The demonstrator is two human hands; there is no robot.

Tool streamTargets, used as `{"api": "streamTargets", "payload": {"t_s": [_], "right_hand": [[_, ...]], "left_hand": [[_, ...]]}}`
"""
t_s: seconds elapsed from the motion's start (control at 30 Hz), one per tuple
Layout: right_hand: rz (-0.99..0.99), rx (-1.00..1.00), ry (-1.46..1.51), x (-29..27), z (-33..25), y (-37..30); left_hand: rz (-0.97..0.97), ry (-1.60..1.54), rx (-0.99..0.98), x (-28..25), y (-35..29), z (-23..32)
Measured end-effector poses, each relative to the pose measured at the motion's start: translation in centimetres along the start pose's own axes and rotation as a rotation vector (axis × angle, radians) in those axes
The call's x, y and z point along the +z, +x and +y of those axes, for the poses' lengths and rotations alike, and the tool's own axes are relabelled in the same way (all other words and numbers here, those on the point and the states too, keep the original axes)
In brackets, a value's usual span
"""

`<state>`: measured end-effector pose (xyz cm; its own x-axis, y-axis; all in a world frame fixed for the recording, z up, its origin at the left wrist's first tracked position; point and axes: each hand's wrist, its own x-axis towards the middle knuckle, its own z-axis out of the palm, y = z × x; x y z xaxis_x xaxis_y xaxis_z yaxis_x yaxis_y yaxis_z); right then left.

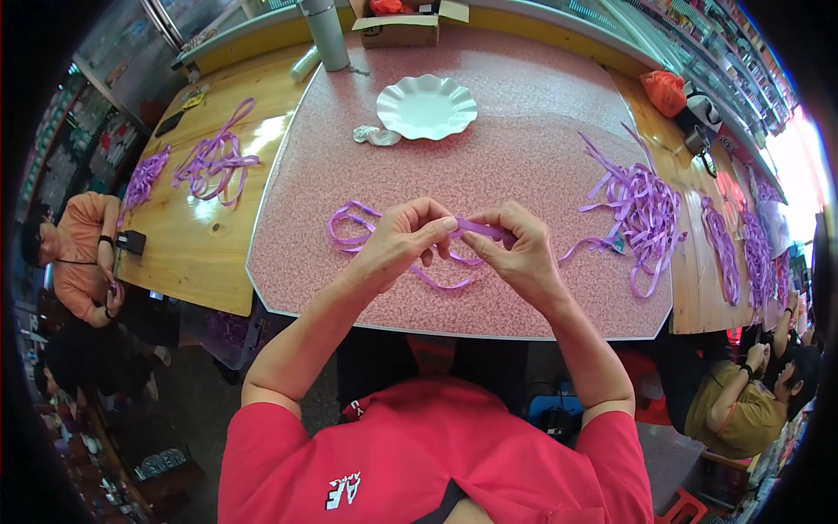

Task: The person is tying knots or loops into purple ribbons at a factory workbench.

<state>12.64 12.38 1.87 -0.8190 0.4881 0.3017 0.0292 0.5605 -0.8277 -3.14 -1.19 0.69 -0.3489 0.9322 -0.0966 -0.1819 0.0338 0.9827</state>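
Observation:
Over the front middle of the pink speckled table [524, 306], both my hands pinch one purple ribbon [476, 226]. My left hand [406, 240] grips it between thumb and forefinger. Close beside it, my right hand [515, 249] holds the folded end, thumb and fingers pressed together. Slack from the ribbon, or another strand with it, loops on the table below and left of my left hand. To the right of my right hand lies a tangled heap of purple ribbons [642, 210].
A white scalloped plate [428, 106] and crumpled white tissue [375, 135] sit farther back. Behind them stand a grey-green flask [325, 35] and a cardboard box [400, 33]. More ribbons [216, 162] lie on the left wooden table. Other people sit at both sides.

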Motion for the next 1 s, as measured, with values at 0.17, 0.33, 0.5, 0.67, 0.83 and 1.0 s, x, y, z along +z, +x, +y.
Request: {"api": "streamTargets", "payload": {"t_s": [0.17,0.33,0.5,0.67,0.83,1.0], "right_hand": [[0.072,-0.068,0.037,-0.1,-0.6,0.1],[0.08,-0.148,0.045,0.1,0.5,0.0],[0.098,-0.164,-0.027,-0.2,0.2,-0.2],[0.091,-0.12,-0.014,-0.4,0.5,-0.3],[0.089,-0.114,-0.019,-0.9,0.7,-0.5],[0.065,-0.122,-0.042,-1.2,0.9,-0.6]], "left_hand": [[-0.039,-0.067,-0.042,0.3,0.2,-0.1],[-0.036,-0.072,-0.05,0.5,0.0,0.0],[-0.054,-0.032,-0.046,0.7,0.0,-0.2],[0.109,0.449,0.513,1.4,0.3,-0.1],[0.084,0.744,0.632,1.6,0.3,0.4],[0.081,0.765,0.607,1.8,0.6,0.2]]}}
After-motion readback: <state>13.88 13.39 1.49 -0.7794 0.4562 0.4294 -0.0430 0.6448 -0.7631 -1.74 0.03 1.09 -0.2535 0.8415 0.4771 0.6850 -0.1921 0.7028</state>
